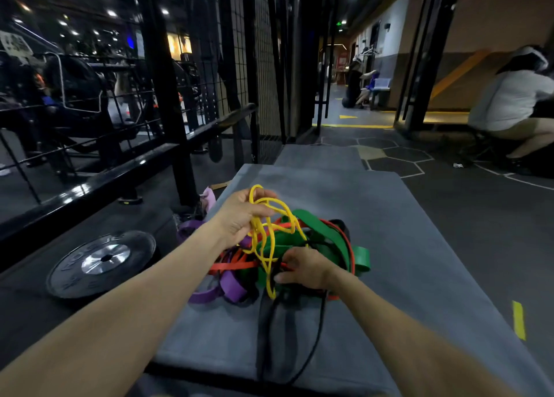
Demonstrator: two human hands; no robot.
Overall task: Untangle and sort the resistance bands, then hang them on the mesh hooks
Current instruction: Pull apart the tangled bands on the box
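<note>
The thin yellow band point(263, 232) is pinched by the left hand point(239, 217) and lifted clear, while the tangled pile point(299, 247) is gripped by the right hand point(305, 268) for separation.

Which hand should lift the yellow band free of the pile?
Left. The left hand already grips the yellow band raised above the tangle, while the right hand is low, pinning the black band and pile.

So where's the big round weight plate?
In the head view, the weight plate lies flat on the dark floor at the left, beside the grey mat, left of the band pile.
</note>
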